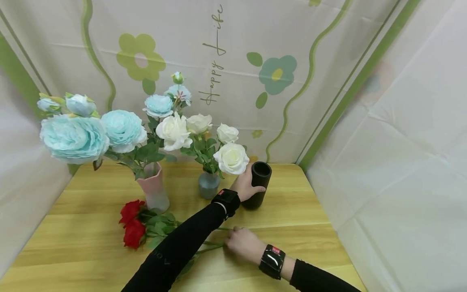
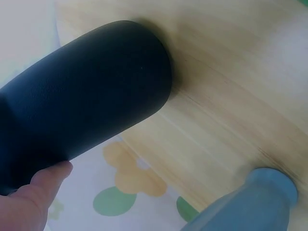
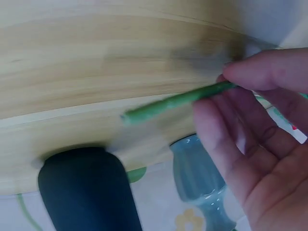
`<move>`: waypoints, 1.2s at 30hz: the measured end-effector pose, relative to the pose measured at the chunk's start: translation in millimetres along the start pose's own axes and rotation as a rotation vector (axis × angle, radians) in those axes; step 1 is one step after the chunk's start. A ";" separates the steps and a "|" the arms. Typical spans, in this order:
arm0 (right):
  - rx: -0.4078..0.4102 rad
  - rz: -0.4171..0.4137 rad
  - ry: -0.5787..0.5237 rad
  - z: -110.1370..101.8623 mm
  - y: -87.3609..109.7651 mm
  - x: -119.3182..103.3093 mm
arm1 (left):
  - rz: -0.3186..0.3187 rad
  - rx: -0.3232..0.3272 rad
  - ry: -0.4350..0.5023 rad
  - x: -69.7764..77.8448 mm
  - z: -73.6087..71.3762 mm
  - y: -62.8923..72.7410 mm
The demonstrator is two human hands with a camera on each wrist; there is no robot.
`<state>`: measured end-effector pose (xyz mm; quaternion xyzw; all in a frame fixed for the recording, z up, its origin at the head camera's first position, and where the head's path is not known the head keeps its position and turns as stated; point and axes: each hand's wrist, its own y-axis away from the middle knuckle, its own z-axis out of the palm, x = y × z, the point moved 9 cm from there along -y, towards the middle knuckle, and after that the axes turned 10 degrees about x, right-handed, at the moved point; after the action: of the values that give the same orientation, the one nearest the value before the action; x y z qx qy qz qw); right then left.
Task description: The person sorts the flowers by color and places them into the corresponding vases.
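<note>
My left hand [image 1: 247, 187] grips an upright black cylindrical vase [image 1: 261, 178], its thumb lying across the near side. In the left wrist view, one finger [image 2: 50, 180] touches the side of the same vase [image 2: 96, 77]. Nearer to me, my right hand [image 1: 245, 244] pinches a green flower stem [image 3: 168, 103] close to its cut end, between thumb and fingers. Red roses [image 1: 134, 233] with green leaves [image 1: 160, 225] lie on the table to the left, their stems running toward the right hand. My left sleeve hides part of these stems.
A pink-and-white vase [image 1: 155, 188] with large light-blue flowers [image 1: 74, 138] stands at the left. Between it and the black vase is a small blue-grey glass vase [image 1: 208, 185] of white roses [image 1: 231, 158]. A printed cloth [image 1: 233, 24] hangs behind the wooden table [image 1: 299, 235].
</note>
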<state>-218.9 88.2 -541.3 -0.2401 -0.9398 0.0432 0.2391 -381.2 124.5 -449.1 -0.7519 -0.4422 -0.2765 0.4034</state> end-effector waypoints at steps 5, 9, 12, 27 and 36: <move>-0.018 0.029 0.026 0.3 10.7 10.1 | 0.017 0.010 -0.019 1.5 -0.4 -0.7; -0.009 0.068 0.015 -2.8 20.8 20.3 | 0.019 0.012 -0.025 4.6 2.0 -0.7; 0.001 0.084 0.006 -4.6 30.2 27.2 | 0.025 0.011 -0.021 6.7 4.2 -0.5; 0.254 0.179 -0.410 -28.9 70.0 64.5 | 0.029 0.029 -0.041 1.4 2.6 2.5; 0.480 0.222 -0.478 -44.6 91.4 77.4 | 0.066 0.048 -0.045 3.1 -1.6 2.1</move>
<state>-218.2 203.7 -486.7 -0.2609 -0.9005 0.3433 0.0558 -378.0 123.9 -446.6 -0.7621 -0.4327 -0.2355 0.4202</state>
